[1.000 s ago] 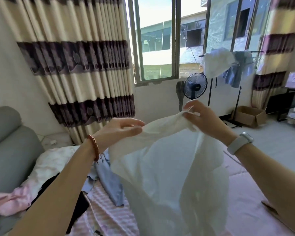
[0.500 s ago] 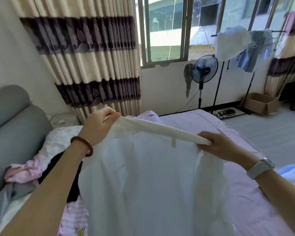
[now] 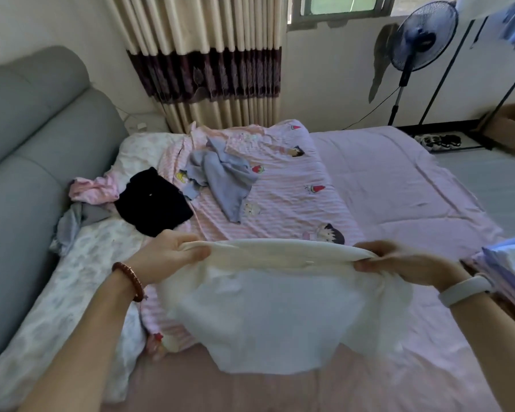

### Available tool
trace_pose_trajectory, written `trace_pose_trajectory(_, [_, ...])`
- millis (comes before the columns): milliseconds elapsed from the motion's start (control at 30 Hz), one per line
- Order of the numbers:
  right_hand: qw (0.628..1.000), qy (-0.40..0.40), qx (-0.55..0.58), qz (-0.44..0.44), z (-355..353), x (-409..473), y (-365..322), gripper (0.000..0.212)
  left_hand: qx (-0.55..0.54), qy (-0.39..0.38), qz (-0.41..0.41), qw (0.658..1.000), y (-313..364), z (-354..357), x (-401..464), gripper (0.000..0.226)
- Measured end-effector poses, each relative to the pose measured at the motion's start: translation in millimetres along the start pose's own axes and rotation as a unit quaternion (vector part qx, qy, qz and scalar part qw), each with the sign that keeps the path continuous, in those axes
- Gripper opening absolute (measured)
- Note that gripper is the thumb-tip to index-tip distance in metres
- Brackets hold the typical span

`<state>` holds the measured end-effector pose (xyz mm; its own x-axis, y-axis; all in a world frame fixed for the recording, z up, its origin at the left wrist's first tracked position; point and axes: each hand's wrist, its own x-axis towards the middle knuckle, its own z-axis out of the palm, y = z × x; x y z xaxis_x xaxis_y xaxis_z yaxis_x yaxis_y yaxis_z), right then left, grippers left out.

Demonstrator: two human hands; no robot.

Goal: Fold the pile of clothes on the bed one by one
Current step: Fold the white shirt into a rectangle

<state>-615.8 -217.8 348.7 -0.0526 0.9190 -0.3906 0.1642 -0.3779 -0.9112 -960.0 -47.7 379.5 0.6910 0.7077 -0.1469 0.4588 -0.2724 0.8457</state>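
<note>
A thin white garment (image 3: 268, 310) is stretched between my hands low over the pink bed (image 3: 399, 185). My left hand (image 3: 167, 254) grips its top edge at the left end, and my right hand (image 3: 399, 263) grips the same edge at the right end. The cloth hangs down from that edge and its lower part lies on the bed. Farther up the bed lie a crumpled light blue garment (image 3: 223, 176), a black garment (image 3: 152, 203), a pink garment (image 3: 92, 188) and a grey one (image 3: 72, 221).
A grey padded headboard (image 3: 27, 138) runs along the left. A striped pink cartoon blanket (image 3: 283, 197) covers the bed's middle, beside a floral pillow (image 3: 81, 278). Folded clothes (image 3: 509, 269) sit at the right edge. A standing fan (image 3: 419, 37) and a clothes rack stand by the wall.
My hands have come down from chest height to just above the bed, holding the white garment's top edge stretched wide. My view has tilted down from the window to the bed.
</note>
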Motion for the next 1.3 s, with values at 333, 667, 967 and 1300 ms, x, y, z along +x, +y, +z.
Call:
trace_pose_trajectory(333, [0.983, 0.029, 0.159, -0.086, 55.2, -71.5, -3.5, 0.06, -0.261, 0.049, 0.073, 0.961, 16.7, 21.2, -81.8, 0.053])
trace_pose_trajectory(667, [0.934, 0.295, 0.03, -0.2, 6.0, -36.5, -75.7, 0.012, -0.046, 0.374, 0.103, 0.92, 81.4, 13.4, 2.8, 0.009])
trace_pose_trajectory(967, [0.917, 0.378, -0.038, -0.119, -95.7, 143.1, -68.7, 0.008, 0.181, 0.374, -0.062, 0.908, 46.7, 22.5, 190.3, 0.028])
trace_pose_trajectory(1300, [0.93, 0.319, -0.17, -0.057, -107.8, 333.5, 32.7, 0.059, 0.066, 0.161, -0.169, 0.97, -98.2, 97.5, 339.4, 0.059])
